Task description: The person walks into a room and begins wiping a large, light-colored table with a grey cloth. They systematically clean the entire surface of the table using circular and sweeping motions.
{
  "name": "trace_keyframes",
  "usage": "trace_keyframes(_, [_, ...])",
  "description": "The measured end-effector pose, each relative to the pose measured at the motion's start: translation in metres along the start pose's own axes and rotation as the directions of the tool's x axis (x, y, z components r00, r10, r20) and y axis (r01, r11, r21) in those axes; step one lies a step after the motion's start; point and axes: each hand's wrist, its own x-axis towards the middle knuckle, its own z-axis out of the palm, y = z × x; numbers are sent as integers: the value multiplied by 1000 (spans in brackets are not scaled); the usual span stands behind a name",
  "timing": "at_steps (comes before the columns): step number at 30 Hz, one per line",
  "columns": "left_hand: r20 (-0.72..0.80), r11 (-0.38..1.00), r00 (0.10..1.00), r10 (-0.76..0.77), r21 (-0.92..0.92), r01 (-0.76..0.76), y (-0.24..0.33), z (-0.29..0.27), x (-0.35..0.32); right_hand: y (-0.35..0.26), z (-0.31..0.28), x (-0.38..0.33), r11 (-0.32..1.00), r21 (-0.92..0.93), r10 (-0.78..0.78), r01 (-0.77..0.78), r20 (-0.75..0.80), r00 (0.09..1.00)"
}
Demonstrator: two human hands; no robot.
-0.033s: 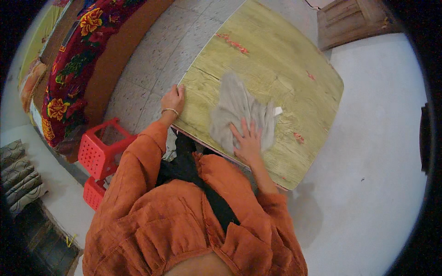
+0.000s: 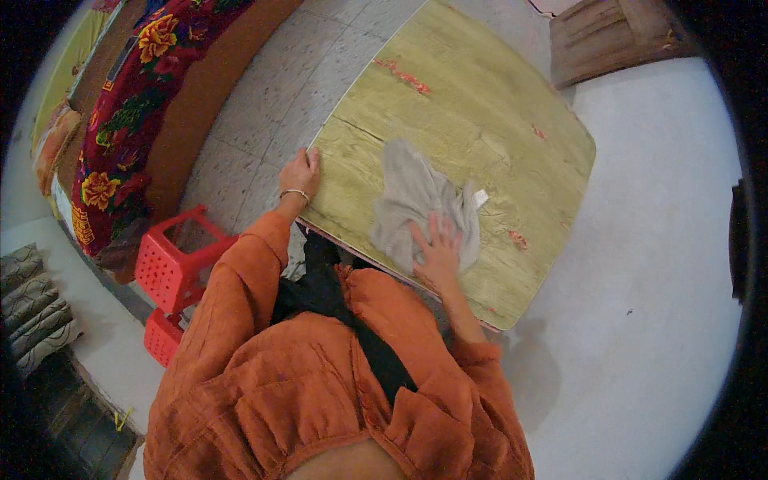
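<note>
Landmark = the yellow-green wooden table, top worn w/ red paint flecks.

Grey cloth lies rumpled on the tabletop, in the half nearest the person, a bit in from the near edge. Small white tag sticks out at its far-right side.

Right hand rests flat on the cloth's near-right part, palm down, fingers spread & straight, pressing not gripping; fingertips point toward table centre. Wrist crosses the table's near edge.

Left hand is at the table's left edge, well apart from the cloth. Fingers curl over the rim, thumb side on top, holding the edge. Thin bangle on that wrist. Both arms in orange sleeves.

Off the table's left side: two red plastic stools, stacked near each other on the floor, just beside the person's left elbow. Further left, a bed or bench w/ red floral blanket. Beyond the table's far-right corner: a wooden crate. Pale floor to the table's right.
</note>
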Motion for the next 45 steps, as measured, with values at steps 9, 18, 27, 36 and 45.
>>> trace_keyframes(9, [59,998,998,-24,67,20,14,-13,-4,24,-18,106,955,-65,252,-289,-336,908])
trace_keyframes(18, [37,995,998,-42,88,39,13,-17,-3,32,2,-5,995,-47,82,-86,-76,994])
trace_keyframes(27, [42,995,999,-24,97,19,12,-8,1,-11,-15,126,995,-85,27,-55,-305,952])
trace_keyframes(36, [26,999,1000,-9,32,8,10,-12,-3,43,19,0,978,-51,185,-201,-221,958])
trace_keyframes(45, [52,996,998,-33,89,28,10,-7,1,-3,-19,105,996,-50,59,-72,-221,974])
